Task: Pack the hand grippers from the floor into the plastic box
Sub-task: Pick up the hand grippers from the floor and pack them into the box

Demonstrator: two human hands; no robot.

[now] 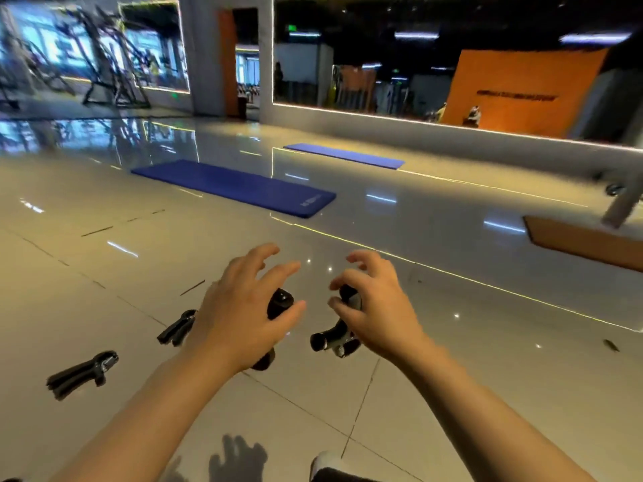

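Floor [435,307]: glossy pale tile, strong glare, slippery-looking.

Blue mat [233,186]: flat on the tile, taken as reference for all that follows.

Left hand [243,307]: on the viewer's side of the mat and well apart from it. Fingers spread wide and straight, nothing gripped. Poised over one gripper; cannot tell whether touching.

Right hand [374,307]: same side of the mat, just beside the left hand. Fingers loosely bent and apart, nothing enclosed; contact likewise not determinable.

Left gripper [280,302]: black, lying on the tile on the viewer's side of the mat, mostly hidden under the left hand.

Right gripper [335,337]: black with a grey part, same side of the mat, one handle end poking out below the right hand.

Third gripper [177,327] and fourth gripper [81,373]: further toward the viewer's left on that same side of the mat, handles splayed, untouched.

Plastic box: not in view.

Judged step: reaching to pick up one gripper per hand.

Recommended:
- Lower each palm squarely over the handles.
- Close round both handles together, so the spring cannot swing one arm loose.
- Lift straight up rather than drag across the slick tile.
- Locate the box before turning.
- Return afterwards for the remaining pair.
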